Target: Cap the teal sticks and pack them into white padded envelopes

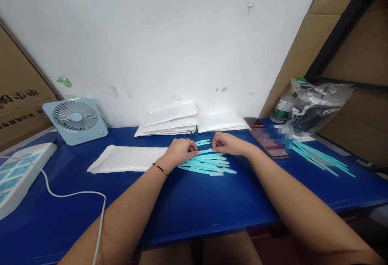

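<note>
Slim turquoise eyebrow razors (209, 162) lie fanned out in a pile on the blue table, their ends pointing right. My left hand (180, 151) is closed over the left end of the pile, thumb and fingertips pinching one razor (205, 151). At that razor's right end, my right hand (226, 143) is curled, thumb and finger pressed together on it. Just beyond my fingers lies another turquoise razor (202, 142). A white padded envelope (127, 159) lies flat to the left, partly under my left wrist and forearm.
White padded envelopes (172, 119) are stacked against the wall, with more envelopes (222, 122) beside them. A fan (75, 117), power strip (22, 172) and white cable (75, 193) are left. Right are a phone (266, 143), bottle (283, 109), plastic bag (318, 107) and more razors (321, 155).
</note>
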`<state>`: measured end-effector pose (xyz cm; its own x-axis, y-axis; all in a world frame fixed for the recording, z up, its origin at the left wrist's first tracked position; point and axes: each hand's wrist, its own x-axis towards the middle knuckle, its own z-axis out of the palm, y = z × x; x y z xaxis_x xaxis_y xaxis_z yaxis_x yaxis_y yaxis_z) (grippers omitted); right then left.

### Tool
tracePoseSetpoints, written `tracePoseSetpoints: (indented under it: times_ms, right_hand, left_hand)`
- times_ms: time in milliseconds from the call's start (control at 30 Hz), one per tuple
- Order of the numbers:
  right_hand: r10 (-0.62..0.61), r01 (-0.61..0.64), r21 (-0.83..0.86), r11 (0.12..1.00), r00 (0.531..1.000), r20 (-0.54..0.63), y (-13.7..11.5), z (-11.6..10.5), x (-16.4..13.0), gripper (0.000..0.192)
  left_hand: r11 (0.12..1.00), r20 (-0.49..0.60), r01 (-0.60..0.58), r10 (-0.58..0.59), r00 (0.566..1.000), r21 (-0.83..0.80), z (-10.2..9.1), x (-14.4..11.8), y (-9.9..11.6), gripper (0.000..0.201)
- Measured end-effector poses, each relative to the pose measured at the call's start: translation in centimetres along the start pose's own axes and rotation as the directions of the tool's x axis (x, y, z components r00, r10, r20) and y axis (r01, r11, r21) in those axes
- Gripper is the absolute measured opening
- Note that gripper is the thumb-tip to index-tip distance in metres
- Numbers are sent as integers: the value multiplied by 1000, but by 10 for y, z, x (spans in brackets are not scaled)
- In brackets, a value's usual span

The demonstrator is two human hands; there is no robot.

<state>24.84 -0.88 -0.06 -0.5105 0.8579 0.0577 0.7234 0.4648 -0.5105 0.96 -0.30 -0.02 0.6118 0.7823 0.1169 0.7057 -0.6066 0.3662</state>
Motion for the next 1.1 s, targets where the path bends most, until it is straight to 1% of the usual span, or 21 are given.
tracePoseSetpoints:
  times_ms: [100,167,233,333,467,567,633,667,733,800,867,900,967,1033,1100]
  right_hand:
    - [-50,50,-11,999,998,-38,1,-3,0,14]
    - [-78,76,-26,997,993,-88,0,-6,-1,12]
    - [-76,73,-25,997,989,-126,-2,-9,-1,11]
    - [-62,62,-5,998,990,-125,0,-11,-2,10]
    - [-8,5,-21,1000,987,-158,15,-13,-1,10]
    - [56,-66,-43,997,979,-195,26,-16,-2,13]
    - [62,-70,-40,997,982,-180,27,-19,-4,18]
    - [54,-59,-25,998,987,-150,25,-20,-6,21]
    - [31,-30,14,999,999,-40,19,-23,-11,25]
    - [22,-25,27,999,996,88,13,-25,-14,26]
    - [24,-25,4,1000,987,160,8,-25,-16,25]
    - [28,-26,-10,1000,985,171,7,-24,-16,23]
    - [34,-32,-15,999,988,148,5,-22,-15,22]
    - [35,-35,-1,999,995,93,5,-19,-12,21]
    - [24,-25,6,1000,999,23,7,-17,-10,20]
  left_hand:
    - [999,-8,35,-35,999,10,1,2,-1,17]
    - [998,-38,56,-55,998,30,1,5,-1,17]
    - [996,-78,64,-59,995,62,1,8,1,16]
    - [992,-115,70,-57,992,109,0,11,2,15]
    - [984,-141,117,-97,985,137,-2,8,-4,15]
    - [983,-124,146,-132,983,110,-2,6,-12,14]
    - [986,-139,136,-122,983,101,0,5,-15,16]
    - [987,-152,123,-107,983,100,1,5,-15,20]
    - [990,-170,95,-77,982,102,2,5,-15,27]
    - [992,-167,81,-64,984,93,2,4,-13,27]
    - [995,-144,68,-56,988,75,2,3,-9,26]
    - [997,-125,48,-40,991,66,2,2,-7,27]
    - [998,-84,-11,16,996,58,2,2,-3,28]
    - [995,-57,-59,63,996,83,3,2,1,29]
    - [989,-47,-63,69,996,135,4,3,2,29]
